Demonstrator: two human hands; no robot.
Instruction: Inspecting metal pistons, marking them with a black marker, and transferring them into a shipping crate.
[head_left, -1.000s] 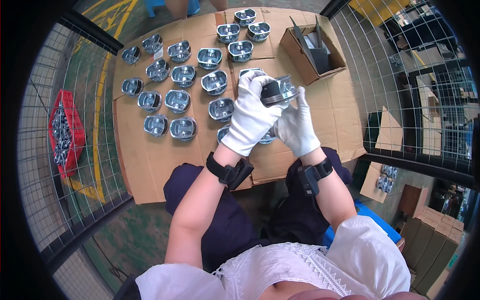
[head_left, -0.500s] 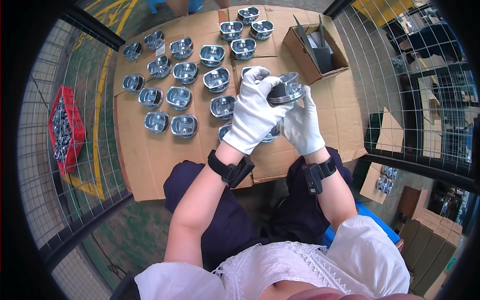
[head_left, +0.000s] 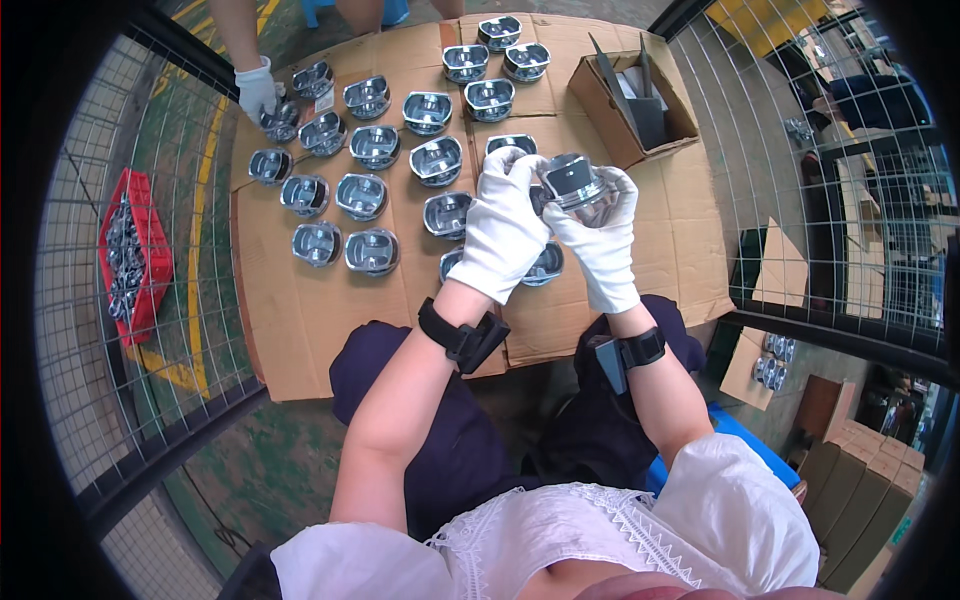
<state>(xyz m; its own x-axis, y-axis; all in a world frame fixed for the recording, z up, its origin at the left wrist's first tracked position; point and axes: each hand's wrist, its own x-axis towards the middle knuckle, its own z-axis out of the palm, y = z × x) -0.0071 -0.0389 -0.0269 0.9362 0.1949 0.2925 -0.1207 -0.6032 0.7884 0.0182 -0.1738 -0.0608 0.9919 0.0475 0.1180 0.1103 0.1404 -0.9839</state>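
A metal piston (head_left: 573, 182) with a dark side patch and ring grooves is held above the cardboard-covered table. My right hand (head_left: 603, 240), in a white glove, wraps its fingers around the piston's right side and underside. My left hand (head_left: 503, 228), gloved too, has its fingers curled, with the tips against the piston's left edge. Beneath and around my hands stand more pistons, such as one (head_left: 511, 148) just beyond my left fingers and another (head_left: 543, 264) partly hidden below my wrists.
Several pistons (head_left: 375, 146) stand in loose rows across the cardboard (head_left: 660, 240). Another person's gloved hand (head_left: 257, 90) touches a piston (head_left: 281, 121) at the far left corner. An open carton (head_left: 612, 135) with dark dividers sits far right. Wire mesh panels flank the table; a red crate (head_left: 153, 255) hangs left.
The held piston has been turned and tilted between my hands, its dark side patch now facing up. My right hand has shifted around it. Another person's gloved hand has come in at the far left.
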